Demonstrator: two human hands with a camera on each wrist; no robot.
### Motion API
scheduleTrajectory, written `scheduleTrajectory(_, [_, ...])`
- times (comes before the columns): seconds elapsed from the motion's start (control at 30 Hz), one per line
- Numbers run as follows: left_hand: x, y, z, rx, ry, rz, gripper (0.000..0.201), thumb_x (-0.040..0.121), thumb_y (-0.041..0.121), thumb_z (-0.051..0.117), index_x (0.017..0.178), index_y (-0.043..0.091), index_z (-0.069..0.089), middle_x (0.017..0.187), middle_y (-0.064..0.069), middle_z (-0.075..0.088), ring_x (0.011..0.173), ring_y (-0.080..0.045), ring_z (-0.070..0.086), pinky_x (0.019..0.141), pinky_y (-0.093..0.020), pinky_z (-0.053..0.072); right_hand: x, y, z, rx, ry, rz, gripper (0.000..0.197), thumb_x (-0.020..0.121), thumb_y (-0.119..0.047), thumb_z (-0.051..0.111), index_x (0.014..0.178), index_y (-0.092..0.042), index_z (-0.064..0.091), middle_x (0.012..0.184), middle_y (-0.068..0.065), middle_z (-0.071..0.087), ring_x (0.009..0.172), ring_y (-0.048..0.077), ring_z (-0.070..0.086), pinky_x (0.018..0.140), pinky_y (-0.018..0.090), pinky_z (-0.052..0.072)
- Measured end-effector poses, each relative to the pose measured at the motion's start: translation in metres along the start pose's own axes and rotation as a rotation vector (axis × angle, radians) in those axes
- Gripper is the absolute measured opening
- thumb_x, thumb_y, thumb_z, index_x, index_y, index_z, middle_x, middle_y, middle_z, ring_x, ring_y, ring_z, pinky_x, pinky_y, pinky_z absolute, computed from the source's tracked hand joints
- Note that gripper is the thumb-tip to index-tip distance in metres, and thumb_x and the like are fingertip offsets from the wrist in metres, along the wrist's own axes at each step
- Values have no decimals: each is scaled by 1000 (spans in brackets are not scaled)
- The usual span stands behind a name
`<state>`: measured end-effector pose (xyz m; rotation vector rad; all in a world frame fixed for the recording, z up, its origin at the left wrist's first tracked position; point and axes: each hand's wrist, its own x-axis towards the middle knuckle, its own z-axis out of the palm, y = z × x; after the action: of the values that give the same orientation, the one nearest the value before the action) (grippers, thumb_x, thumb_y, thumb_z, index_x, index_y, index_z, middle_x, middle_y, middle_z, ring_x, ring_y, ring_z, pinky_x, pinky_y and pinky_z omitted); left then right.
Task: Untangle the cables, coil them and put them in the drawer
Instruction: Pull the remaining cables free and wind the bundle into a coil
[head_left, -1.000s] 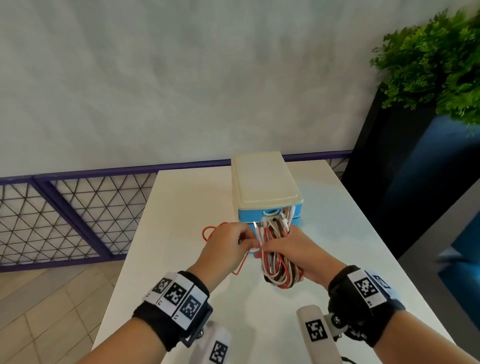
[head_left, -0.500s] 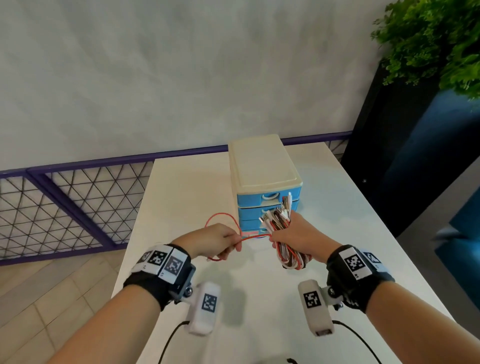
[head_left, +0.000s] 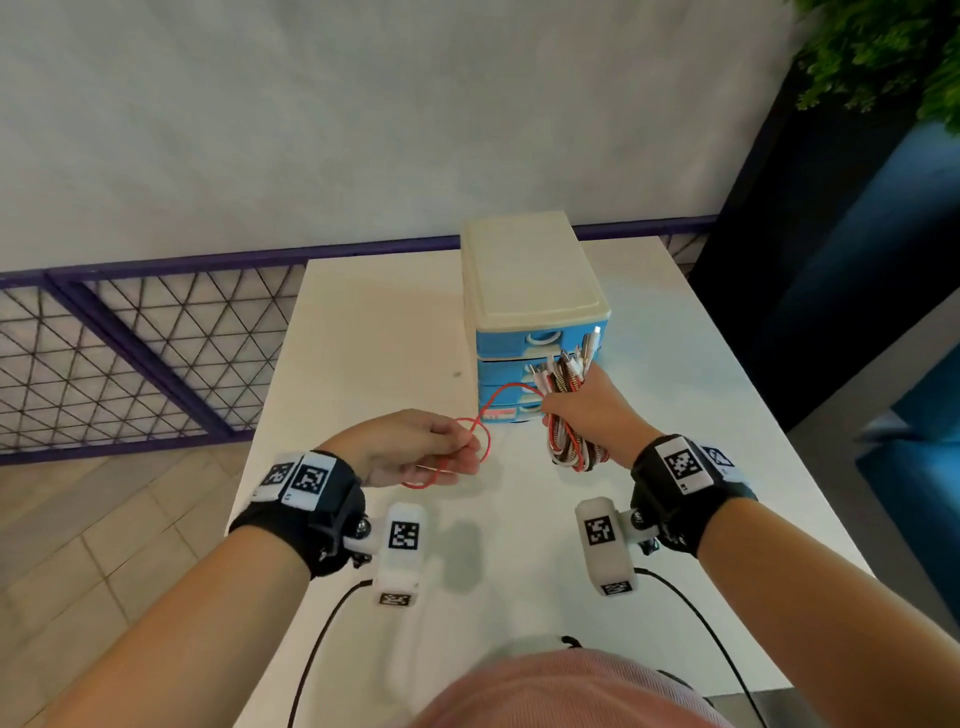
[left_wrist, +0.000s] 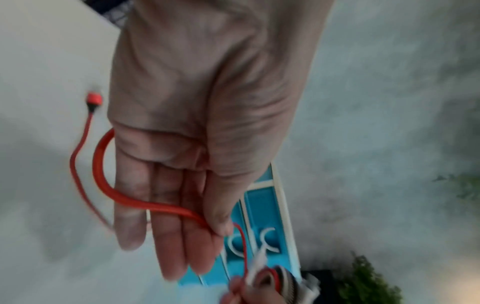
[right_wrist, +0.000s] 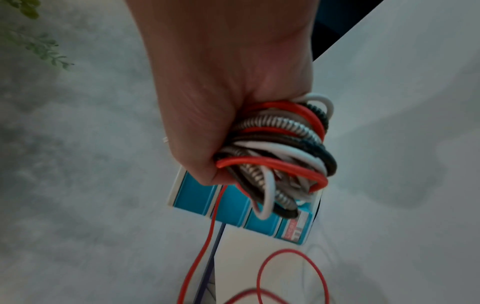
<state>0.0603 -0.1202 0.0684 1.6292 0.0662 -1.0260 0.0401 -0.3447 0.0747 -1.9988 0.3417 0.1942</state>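
Head view shows the left hand (head_left: 415, 447) pinching a loop of the red cable (head_left: 470, 441) above the white table (head_left: 363, 322), fingers (left_wrist: 182, 236) nearly straight with the thumb pressing the cable against them. To its right, the right hand (head_left: 587, 410) has its fingers curled tight round the cable bundle (head_left: 569, 384), just before the blue drawer unit (head_left: 524, 291), all drawers closed. Judged best: draw the red strand out slowly while the bundle is held firm. Only the left wrist view shows the red plug (left_wrist: 94, 99) hanging free.
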Motion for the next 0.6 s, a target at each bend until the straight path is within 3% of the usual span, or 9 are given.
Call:
scheduleTrajectory(0.1, [0, 0, 17, -198, 1, 8, 16, 96, 10, 50, 86, 10, 62, 75, -3, 72, 73, -9, 71, 82, -29, 56, -2, -4, 12, 56, 6, -5, 21, 79, -7, 59, 100, -9, 56, 88, 20, 69, 71, 23, 66, 73, 39, 57])
scheduleTrajectory(0.23, [-4, 1, 34, -313, 8, 62, 14, 94, 3, 51, 84, 6, 59, 79, -9, 67, 68, -9, 70, 71, -26, 60, -4, -8, 24, 147, -27, 7, 26, 79, -4, 61, 104, -6, 56, 83, 16, 62, 76, 26, 66, 80, 47, 57])
scheduleTrajectory(0.33, [-5, 4, 39, -275, 60, 58, 16, 99, 9, 45, 96, 4, 60, 86, -7, 66, 65, -9, 67, 66, -27, 60, -6, -11, 29, 167, -51, 5, 20, 82, -5, 62, 96, -18, 55, 84, 10, 63, 80, 24, 68, 79, 41, 57])
scheduleTrajectory(0.43, [-5, 6, 35, -270, 100, 5, 29, 103, 18, 36, 110, 3, 60, 80, -4, 64, 61, -10, 58, 66, -30, 60, -8, -13, 28, 183, -61, 3, 22, 84, -7, 62, 91, -25, 51, 92, 13, 67, 86, 25, 69, 78, 36, 56])
scheduleTrajectory(0.6, [-8, 4, 27, -290, 166, -41, 19, 99, 9, 46, 97, 7, 65, 73, -2, 64, 63, -9, 67, 80, -37, 57, -5, -12, 26, 168, -76, 13, 20, 83, -8, 63, 99, -16, 54, 103, 22, 67, 94, 32, 70, 82, 41, 57])
